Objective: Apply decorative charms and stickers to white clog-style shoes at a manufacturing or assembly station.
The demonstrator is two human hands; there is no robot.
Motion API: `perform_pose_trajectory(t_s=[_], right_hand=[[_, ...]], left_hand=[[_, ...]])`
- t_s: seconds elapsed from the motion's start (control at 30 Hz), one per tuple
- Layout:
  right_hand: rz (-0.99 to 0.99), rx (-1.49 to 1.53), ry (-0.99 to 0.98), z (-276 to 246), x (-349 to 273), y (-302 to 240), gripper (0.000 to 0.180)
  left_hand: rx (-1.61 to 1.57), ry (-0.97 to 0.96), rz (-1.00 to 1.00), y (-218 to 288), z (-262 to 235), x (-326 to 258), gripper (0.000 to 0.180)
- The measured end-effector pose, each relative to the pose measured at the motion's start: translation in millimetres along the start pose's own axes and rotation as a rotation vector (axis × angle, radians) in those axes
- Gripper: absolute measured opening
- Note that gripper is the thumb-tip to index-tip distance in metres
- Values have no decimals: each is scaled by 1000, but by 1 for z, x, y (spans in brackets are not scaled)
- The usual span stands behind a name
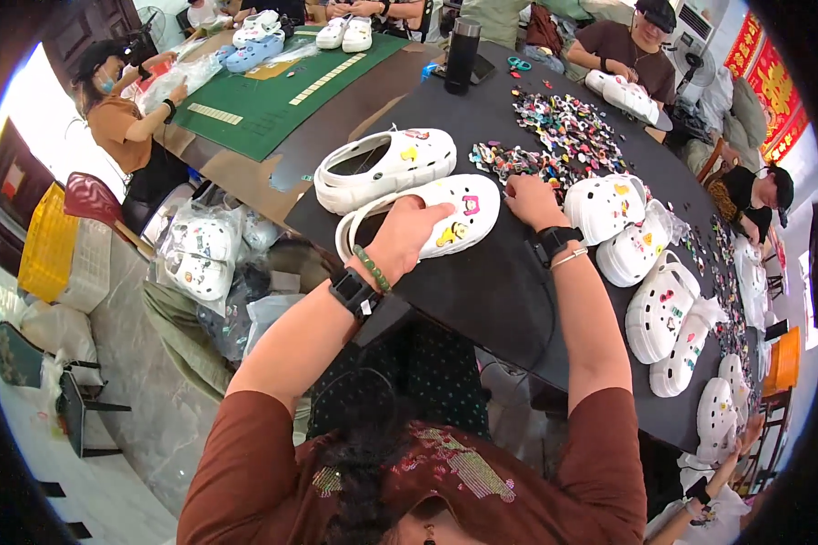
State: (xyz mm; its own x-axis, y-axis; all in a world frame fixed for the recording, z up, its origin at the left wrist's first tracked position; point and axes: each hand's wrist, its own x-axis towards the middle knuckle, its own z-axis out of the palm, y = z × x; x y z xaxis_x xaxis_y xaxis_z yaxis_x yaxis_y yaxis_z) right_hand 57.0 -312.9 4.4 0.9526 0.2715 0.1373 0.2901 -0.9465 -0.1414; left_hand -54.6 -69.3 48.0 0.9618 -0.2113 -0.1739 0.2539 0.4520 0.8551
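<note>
My left hand (402, 231) grips a white foam clog (468, 211), fingers in the foot opening and thumb on top. Pink and yellow character charms sit on its upper. Just behind it lies a second white clog (389, 165) with a few charms, touching or nearly touching the first. Beyond the held clog's toe, my right hand (533, 202) rests at the table with fingers curled together; whatever they hold, if anything, is hidden. Close by is a heap of small colourful shoe charms (568, 136).
Decorated white clogs (604, 209) stand right of my hand, with more clogs (663, 313) along the dark table (491, 295). A black tumbler (462, 56) and teal scissors (519, 64) are at the back. Other people work around; a green mat (264, 118) covers the far-left table.
</note>
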Motion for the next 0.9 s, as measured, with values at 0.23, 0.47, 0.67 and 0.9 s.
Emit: perform_pose_trajectory(t_s=[0.23,0.47,0.67,0.9], right_hand=[[-9,10,89,7,-5,-3,18],[11,73,60,0,-8,0,20],[69,271,82,1,-7,-3,18],[29,576,266,2,-18,-10,20]], left_hand=[[110,23,27,-2,9,-21,29],[555,-127,4,29,-3,-21,34],[357,-75,-54,22,-13,-13,36],[354,-6,-26,25,-13,-21,36]])
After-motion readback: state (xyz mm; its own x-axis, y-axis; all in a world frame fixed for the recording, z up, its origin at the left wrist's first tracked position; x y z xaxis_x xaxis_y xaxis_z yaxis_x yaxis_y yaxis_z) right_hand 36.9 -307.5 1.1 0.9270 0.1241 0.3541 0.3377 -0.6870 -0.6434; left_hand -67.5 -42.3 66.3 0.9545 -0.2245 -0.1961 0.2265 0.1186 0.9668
